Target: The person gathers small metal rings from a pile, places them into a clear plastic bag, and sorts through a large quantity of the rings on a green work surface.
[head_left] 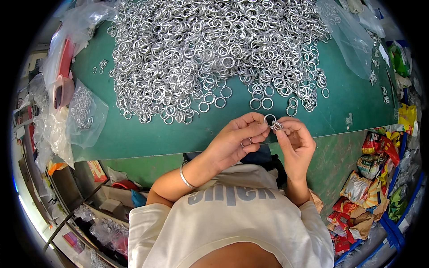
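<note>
My left hand pinches a round silver metal ring between thumb and fingers, just past the table's near edge. Close against it, my right hand grips one or more smaller silver rings; their exact shape and number are too small to tell. The pieces in the two hands touch or overlap. Small silver rings also show at the curled lower fingers of my left hand, and I cannot tell whether they are worn or held. Beyond both hands spreads a large heap of loose silver rings.
The heap lies on a green table. A clear bag of small rings rests at the left, beside a pink container. Another clear plastic bag lies at the far right. Colourful packets crowd a blue-edged rack to the right.
</note>
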A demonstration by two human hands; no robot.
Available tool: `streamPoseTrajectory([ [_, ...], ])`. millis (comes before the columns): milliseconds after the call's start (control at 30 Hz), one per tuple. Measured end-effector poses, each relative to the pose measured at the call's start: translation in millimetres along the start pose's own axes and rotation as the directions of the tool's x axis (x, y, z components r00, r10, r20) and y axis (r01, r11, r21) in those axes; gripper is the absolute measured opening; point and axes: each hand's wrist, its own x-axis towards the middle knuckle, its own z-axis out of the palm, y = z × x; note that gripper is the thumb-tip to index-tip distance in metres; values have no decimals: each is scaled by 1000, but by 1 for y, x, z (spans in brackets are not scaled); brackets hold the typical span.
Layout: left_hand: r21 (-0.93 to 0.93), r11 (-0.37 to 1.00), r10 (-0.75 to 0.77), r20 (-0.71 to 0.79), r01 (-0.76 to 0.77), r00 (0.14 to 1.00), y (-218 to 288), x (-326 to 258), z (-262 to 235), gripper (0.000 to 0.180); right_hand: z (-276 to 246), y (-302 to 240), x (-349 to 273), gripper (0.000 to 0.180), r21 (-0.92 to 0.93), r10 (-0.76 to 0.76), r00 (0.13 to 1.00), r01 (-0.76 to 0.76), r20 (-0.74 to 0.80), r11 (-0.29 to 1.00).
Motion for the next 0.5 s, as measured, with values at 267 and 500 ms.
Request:
streamPoseTrajectory([
  [267,-110,994,-23,4,23,1000,-2,0,4,11,9,2,-4,11,-69,-57,997,54,-48,996],
  [500,57,992,-111,-66,115,992,6,-5,9,14,7,3,-4,11,-24,-17,999,16,-49,1000],
])
